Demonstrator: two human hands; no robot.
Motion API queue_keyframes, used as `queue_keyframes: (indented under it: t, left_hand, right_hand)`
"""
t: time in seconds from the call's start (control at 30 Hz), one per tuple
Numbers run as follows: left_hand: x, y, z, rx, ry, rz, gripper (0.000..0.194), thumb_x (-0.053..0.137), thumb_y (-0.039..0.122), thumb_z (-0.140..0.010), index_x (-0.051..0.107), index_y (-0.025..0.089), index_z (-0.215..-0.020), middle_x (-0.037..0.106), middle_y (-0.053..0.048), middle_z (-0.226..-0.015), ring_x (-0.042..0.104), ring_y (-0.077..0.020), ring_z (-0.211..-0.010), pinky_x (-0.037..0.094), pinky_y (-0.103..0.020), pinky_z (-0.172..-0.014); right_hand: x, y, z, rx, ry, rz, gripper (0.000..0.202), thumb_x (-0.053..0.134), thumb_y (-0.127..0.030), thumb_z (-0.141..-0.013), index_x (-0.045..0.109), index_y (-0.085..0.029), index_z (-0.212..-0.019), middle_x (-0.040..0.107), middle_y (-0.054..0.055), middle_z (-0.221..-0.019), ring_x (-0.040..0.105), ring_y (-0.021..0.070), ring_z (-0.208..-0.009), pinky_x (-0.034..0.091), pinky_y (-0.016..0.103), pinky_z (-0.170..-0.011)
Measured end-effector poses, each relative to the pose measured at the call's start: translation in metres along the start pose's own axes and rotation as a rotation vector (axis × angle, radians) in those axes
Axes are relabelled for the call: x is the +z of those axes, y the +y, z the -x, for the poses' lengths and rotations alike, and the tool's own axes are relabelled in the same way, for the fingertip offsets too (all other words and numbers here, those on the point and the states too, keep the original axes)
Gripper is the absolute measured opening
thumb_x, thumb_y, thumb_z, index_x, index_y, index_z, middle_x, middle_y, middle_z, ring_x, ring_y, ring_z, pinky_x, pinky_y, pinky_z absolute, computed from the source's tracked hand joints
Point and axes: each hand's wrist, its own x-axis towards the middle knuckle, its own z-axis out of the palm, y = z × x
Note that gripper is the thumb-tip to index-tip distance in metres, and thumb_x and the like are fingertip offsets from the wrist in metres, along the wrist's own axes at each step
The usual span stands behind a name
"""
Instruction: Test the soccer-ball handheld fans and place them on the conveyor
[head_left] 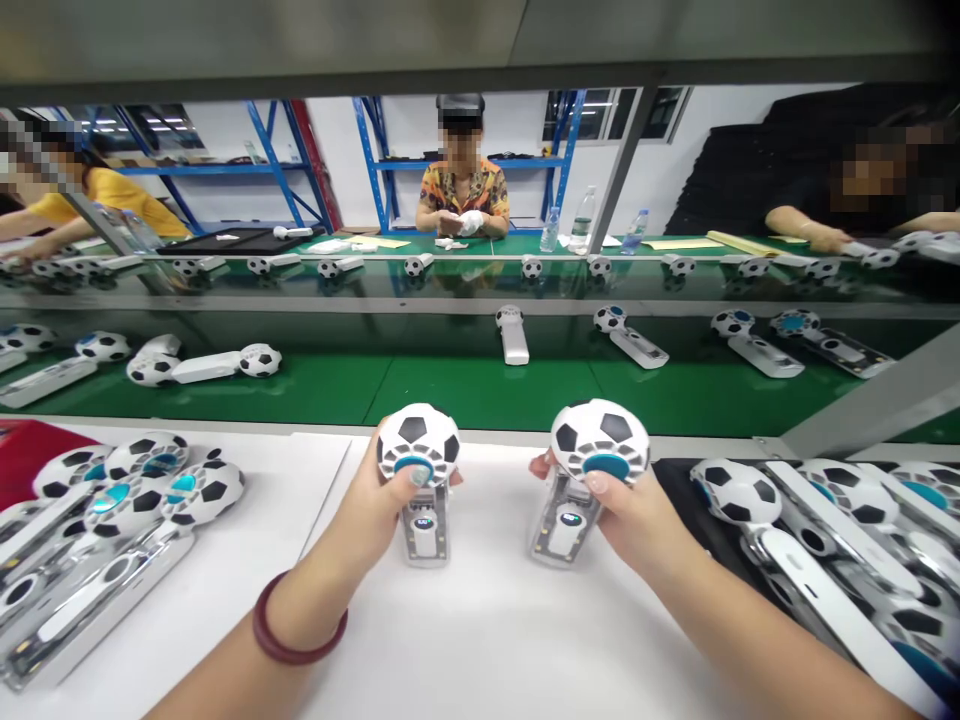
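My left hand [381, 505] is closed around a handheld fan [420, 430] with a round, football-patterned head. Its thumb lies on the blue centre of the head. A matching handheld fan [600, 428] is gripped by my right hand [634, 510], whose thumb also rests near the blue centre. Both fans stand roughly upright above the white table surface [480, 640], heads up, with clear handles pointing down. A small lit display shows on each handle. Most of my fingers are hidden behind the fans.
Several similar fans [202, 492] lie piled at the left, and more [739, 490] fill a black tray at the right. Beyond the table, a green conveyor belt [442, 390] carries spaced-out fans. Metal posts and an overhead shelf [300, 45] frame the view. Co-workers [465, 190] sit across.
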Motion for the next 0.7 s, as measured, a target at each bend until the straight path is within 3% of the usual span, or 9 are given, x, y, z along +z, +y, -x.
queue_keyframes:
  t: [0.07,0.13,0.2,0.27,0.37,0.47,0.6,0.7]
  left_hand:
    - [-0.001,0.002,0.001,0.072,0.054,-0.060,0.076,0.078,0.054,-0.048,0.047,0.022,-0.109,0.063,-0.008,-0.093,0.062,-0.0264,-0.072,0.050,-0.033,-0.058]
    - [-0.001,-0.003,0.000,0.114,0.086,-0.080,0.081,0.076,0.056,-0.049,0.042,0.023,-0.114,0.061,-0.010,-0.102,0.062,-0.0267,-0.075,0.050,-0.034,-0.060]
    - [-0.001,-0.013,0.000,0.126,0.119,-0.112,0.078,0.074,0.055,-0.053,0.040,0.023,-0.115,0.059,-0.010,-0.104,0.062,-0.0269,-0.081,0.050,-0.036,-0.069]
    - [0.000,-0.025,0.001,0.112,0.135,-0.149,0.071,0.074,0.049,-0.058,0.038,0.023,-0.114,0.058,-0.009,-0.105,0.060,-0.0259,-0.088,0.048,-0.036,-0.076]
    - [0.001,-0.039,0.007,-0.025,0.042,-0.114,0.056,0.069,0.041,-0.068,0.037,0.025,-0.111,0.056,-0.008,-0.107,0.060,-0.0240,-0.090,0.048,-0.034,-0.072]
    - [0.000,-0.044,0.012,-0.209,-0.112,0.044,0.036,0.056,0.038,-0.079,0.040,0.023,-0.106,0.055,-0.008,-0.103,0.061,-0.0201,-0.073,0.047,-0.032,-0.061]
    - [-0.004,-0.044,0.013,-0.266,-0.222,0.181,0.026,0.052,0.027,-0.080,0.042,0.022,-0.103,0.054,-0.006,-0.097,0.058,-0.0180,-0.068,0.046,-0.032,-0.061]
    - [-0.005,-0.044,0.013,-0.262,-0.230,0.183,0.029,0.056,0.022,-0.076,0.042,0.022,-0.102,0.054,-0.006,-0.098,0.058,-0.0178,-0.070,0.046,-0.032,-0.063]
  right_hand:
    - [-0.001,-0.002,0.001,-0.120,0.031,0.079,0.042,0.076,-0.045,-0.061,0.057,-0.024,-0.092,0.060,0.004,-0.088,0.058,0.0252,-0.089,0.044,0.044,-0.086]
    - [-0.005,0.001,0.000,-0.162,0.044,0.125,0.057,0.077,-0.045,-0.058,0.051,-0.028,-0.105,0.059,0.004,-0.095,0.056,0.0265,-0.095,0.043,0.045,-0.088]
    - [-0.009,0.007,-0.002,-0.105,0.031,0.147,0.076,0.079,-0.040,-0.057,0.037,-0.032,-0.120,0.054,0.005,-0.111,0.053,0.0259,-0.103,0.040,0.045,-0.093]
    - [-0.013,0.015,-0.005,0.021,-0.025,0.208,0.082,0.077,-0.035,-0.061,0.028,-0.031,-0.126,0.049,0.007,-0.122,0.051,0.0249,-0.109,0.038,0.045,-0.096]
    - [-0.016,0.027,-0.008,0.183,-0.140,0.305,0.063,0.067,-0.038,-0.073,0.029,-0.027,-0.123,0.053,0.009,-0.117,0.051,0.0229,-0.109,0.039,0.044,-0.094]
    - [-0.012,0.037,-0.009,0.234,-0.139,0.208,0.044,0.059,-0.042,-0.080,0.034,-0.027,-0.113,0.057,0.005,-0.103,0.057,0.0204,-0.098,0.044,0.041,-0.085]
    - [0.000,0.044,-0.004,0.348,-0.100,-0.109,0.045,0.067,-0.036,-0.073,0.036,-0.027,-0.104,0.058,0.001,-0.093,0.060,0.0185,-0.083,0.047,0.039,-0.076]
    - [0.006,0.048,0.000,0.375,-0.141,-0.177,0.048,0.070,-0.028,-0.069,0.036,-0.026,-0.104,0.059,0.000,-0.092,0.060,0.0174,-0.082,0.046,0.039,-0.078]
